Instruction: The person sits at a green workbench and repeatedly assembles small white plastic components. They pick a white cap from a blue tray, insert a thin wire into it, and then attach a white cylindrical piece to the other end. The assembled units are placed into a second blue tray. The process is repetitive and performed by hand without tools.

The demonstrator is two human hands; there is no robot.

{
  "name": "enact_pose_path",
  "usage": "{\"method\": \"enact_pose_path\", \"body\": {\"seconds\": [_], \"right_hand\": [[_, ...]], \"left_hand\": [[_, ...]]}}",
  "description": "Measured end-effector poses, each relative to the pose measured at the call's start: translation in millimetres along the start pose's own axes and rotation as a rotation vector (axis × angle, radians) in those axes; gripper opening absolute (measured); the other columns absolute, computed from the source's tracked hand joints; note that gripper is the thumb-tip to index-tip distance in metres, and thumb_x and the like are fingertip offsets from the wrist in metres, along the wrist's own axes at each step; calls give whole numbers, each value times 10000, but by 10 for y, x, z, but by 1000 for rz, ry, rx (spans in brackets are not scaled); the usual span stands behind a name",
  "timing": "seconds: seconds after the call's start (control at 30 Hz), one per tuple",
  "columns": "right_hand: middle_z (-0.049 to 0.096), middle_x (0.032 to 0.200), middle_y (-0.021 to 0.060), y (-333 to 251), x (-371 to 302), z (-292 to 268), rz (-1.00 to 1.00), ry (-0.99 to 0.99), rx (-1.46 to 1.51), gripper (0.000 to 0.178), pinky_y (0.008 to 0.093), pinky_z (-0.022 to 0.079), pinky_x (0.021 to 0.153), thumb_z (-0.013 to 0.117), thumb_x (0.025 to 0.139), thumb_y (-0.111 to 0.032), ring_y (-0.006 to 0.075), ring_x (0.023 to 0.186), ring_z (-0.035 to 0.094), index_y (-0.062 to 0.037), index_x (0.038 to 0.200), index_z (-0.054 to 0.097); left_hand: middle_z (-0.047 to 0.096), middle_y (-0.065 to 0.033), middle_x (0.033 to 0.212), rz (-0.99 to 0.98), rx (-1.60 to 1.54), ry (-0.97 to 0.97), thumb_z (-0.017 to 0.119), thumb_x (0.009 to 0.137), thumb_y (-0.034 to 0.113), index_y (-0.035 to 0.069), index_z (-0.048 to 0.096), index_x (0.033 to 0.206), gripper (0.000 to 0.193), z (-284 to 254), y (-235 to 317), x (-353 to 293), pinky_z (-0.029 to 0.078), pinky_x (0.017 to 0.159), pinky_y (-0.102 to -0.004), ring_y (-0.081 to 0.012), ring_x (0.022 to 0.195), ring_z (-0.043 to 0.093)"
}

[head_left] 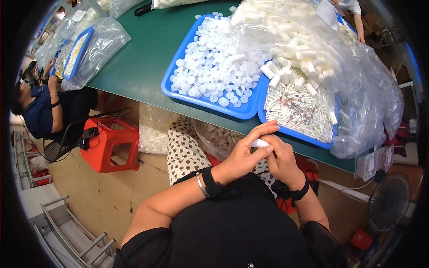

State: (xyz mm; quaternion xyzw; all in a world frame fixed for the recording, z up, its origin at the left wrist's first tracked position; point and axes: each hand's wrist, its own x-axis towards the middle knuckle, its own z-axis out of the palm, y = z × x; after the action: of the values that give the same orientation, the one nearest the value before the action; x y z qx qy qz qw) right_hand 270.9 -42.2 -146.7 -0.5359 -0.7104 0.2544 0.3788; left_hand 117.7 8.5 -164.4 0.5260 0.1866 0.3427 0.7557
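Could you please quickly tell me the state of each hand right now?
Left hand: closed, holding a white cylindrical piece.
Right hand: closed around the same piece, its exact grip partly hidden.

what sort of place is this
Probably a small-parts workshop: blue trays of white discs and small pieces stand on a green table, a clear bag bulges with white cylinders, and another person is nearby.

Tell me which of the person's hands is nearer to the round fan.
The right hand. It is left of the fan in the picture, not touching it. The left hand is farther left, beside a small white cylinder.
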Motion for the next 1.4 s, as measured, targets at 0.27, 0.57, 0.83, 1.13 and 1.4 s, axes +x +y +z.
{"method": "enact_pose_path", "body": {"seconds": [0.27,0.57,0.83,1.13,1.4], "right_hand": [[602,834,145,25,93,-25,-88,72,-279,239,409,495,620,672,891,-128,336,753,626,-17,1065,552],[628,819,142,40,74,102,-139,32,-193,197,404,484,595,699,831,-94,328,687,617,-9,977,598],[624,970,165,-79,154,249,47,145,-102,334,426,523,668,680,877,-103,378,777,636,-24,1157,516],[627,850,162,-110,52,263,-17,100,-337,227,405,510,593,650,909,-127,344,685,638,-5,1077,556],[639,903,220,-199,103,258,270,104,154,193,433,503,669,581,964,-121,398,806,647,10,1099,533]], "left_hand": [[354,-127,1539,-328,-786,82,419,1009,246,8,304,1502,559,-103,-61,47,320,1139,-363,-219,1379,389],[377,-65,1527,-345,-1081,148,475,1004,190,70,408,1438,454,-40,-162,-88,328,1151,-367,-218,1379,383],[379,-74,1519,-317,-942,134,400,1053,373,89,370,1465,501,-122,38,14,313,1162,-390,-222,1379,379],[393,-64,1509,-285,-878,125,388,1043,451,115,468,1361,471,-36,-40,-76,333,1143,-410,-185,1340,414],[413,-67,1482,-275,-742,108,280,1033,534,87,400,1402,593,-93,99,-22,343,1133,-400,-201,1324,428]]}}
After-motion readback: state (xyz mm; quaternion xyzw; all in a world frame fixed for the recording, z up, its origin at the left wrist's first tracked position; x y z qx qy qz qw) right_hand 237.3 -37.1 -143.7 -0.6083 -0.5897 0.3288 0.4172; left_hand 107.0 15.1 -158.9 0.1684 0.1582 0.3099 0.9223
